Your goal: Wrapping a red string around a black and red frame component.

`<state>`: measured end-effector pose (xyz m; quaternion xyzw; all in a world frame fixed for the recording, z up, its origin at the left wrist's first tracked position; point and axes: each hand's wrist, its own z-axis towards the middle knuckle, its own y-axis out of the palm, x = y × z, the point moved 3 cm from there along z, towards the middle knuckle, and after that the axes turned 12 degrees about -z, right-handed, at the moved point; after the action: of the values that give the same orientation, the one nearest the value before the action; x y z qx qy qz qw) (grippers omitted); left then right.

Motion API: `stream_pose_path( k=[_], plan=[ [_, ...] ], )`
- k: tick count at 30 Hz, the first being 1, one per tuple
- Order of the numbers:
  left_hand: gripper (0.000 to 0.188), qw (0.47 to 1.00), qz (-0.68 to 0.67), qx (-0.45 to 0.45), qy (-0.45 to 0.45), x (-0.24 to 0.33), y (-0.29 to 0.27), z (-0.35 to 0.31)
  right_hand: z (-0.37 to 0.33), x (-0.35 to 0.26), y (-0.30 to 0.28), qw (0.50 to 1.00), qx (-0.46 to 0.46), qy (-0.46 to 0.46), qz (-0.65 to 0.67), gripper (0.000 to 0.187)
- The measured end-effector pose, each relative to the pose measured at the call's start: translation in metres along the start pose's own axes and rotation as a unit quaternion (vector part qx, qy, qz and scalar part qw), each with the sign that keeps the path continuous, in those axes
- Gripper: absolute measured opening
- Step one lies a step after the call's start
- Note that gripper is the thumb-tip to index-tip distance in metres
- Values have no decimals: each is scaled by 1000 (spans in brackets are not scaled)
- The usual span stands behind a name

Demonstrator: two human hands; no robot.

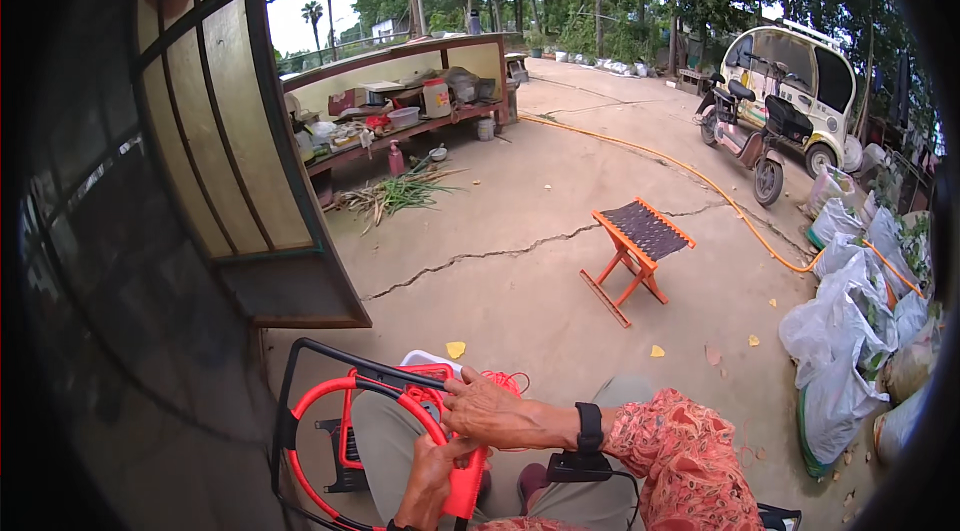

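Over my lap lies a tubular frame (pixel 306 399) with a curved red tube and a black bent tube. My left hand (pixel 428 479) is closed around the lower part of the red tube, beside a flat red piece. Just above it, my right hand (pixel 490 413) is closed over the end of the black tube, its fingertips hidden. A loose tangle of red cord (pixel 508 382) sits just beyond my right hand. A red and black item with a white edge (pixel 428 359) is partly hidden behind the frame.
An orange folding stool (pixel 640 236) with a dark woven seat stands ahead. At the right are white sacks (pixel 845 346), an orange hose (pixel 735 203), a scooter (pixel 745 121) and a small vehicle (pixel 835 76). A panelled door (pixel 235 121) and a cluttered bench (pixel 400 121) are at left.
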<state>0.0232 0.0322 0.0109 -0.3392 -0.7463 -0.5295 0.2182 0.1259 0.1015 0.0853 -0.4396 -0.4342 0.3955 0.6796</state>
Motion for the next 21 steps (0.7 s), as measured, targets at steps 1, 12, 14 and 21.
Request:
stream_pose_path(
  k=[1,12,14,21],
  plan=[
    [32,1000,-5,-10,-4,0,-2,6,-1,5,2,1000,23,-6,-2,11],
    [45,999,-31,9,-44,4,-7,24,-4,51,17,988,72,16,138,14],
    [51,999,-21,-5,-41,0,-11,22,-1,46,17,979,69,-5,193,12],
    [56,999,-37,-13,-25,5,-12,13,14,30,21,982,26,-24,185,9]
  ],
)
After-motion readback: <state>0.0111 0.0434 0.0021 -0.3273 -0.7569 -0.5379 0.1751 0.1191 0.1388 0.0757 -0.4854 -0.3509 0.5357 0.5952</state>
